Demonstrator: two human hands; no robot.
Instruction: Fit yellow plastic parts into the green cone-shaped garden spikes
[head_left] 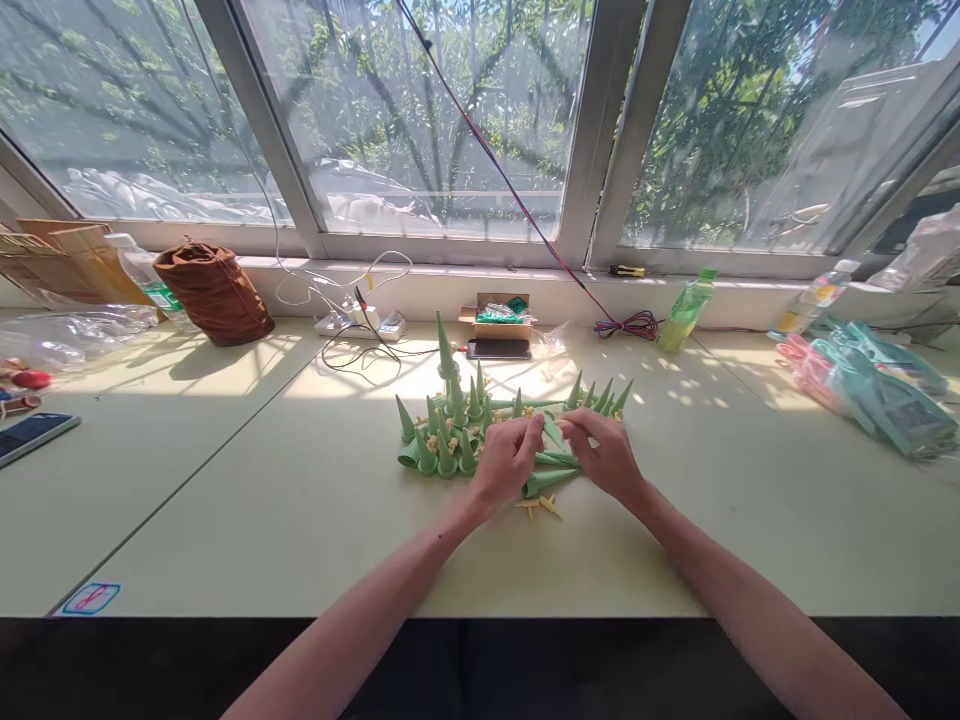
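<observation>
Both my hands are over a cluster of green cones near the middle of the table. My left hand (pixel 511 458) is closed in a pinch, its fingertips beside a slanting green cone (pixel 555 434). Facing it, my right hand (pixel 602 452) pinches with thumb and forefinger close to that cone's other side. What either pinch holds is too small to make out. Several green cones (pixel 447 458) stand upright left of my hands, one stack (pixel 445 350) taller than the rest. Another cone (pixel 549 482) lies on its side below my hands, with small yellow pieces (pixel 550 506) in front.
Behind the cones are a small open cardboard box (pixel 501 328) and a dark phone (pixel 499 349). A power strip (pixel 360 322) with cables, a brown pouch (pixel 214 292), a green bottle (pixel 687 312) and bagged items (pixel 877 385) line the window side. Another phone (pixel 36 436) lies far left.
</observation>
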